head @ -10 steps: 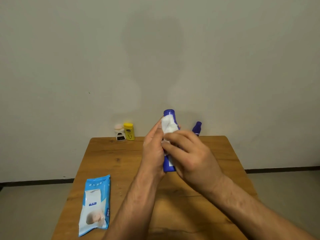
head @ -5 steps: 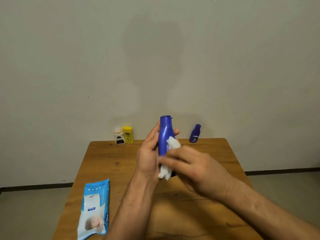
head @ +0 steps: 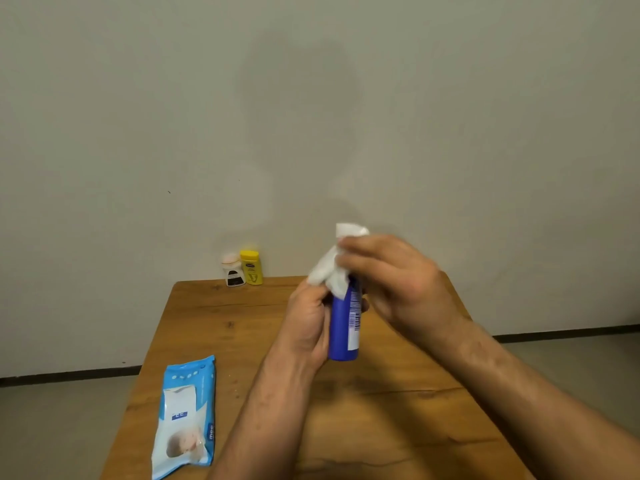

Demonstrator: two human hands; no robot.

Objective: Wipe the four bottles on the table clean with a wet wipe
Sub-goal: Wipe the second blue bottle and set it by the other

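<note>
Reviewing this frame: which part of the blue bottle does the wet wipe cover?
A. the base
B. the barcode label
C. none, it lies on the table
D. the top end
D: the right hand holds the wet wipe over the top of the blue bottle, while the left hand grips its body; base and barcode show bare.

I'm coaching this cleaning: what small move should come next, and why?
Probably draw the wet wipe down the blue bottle: the right hand holds it bunched over the top, while the body below, gripped by the left hand, shows uncovered.
</note>
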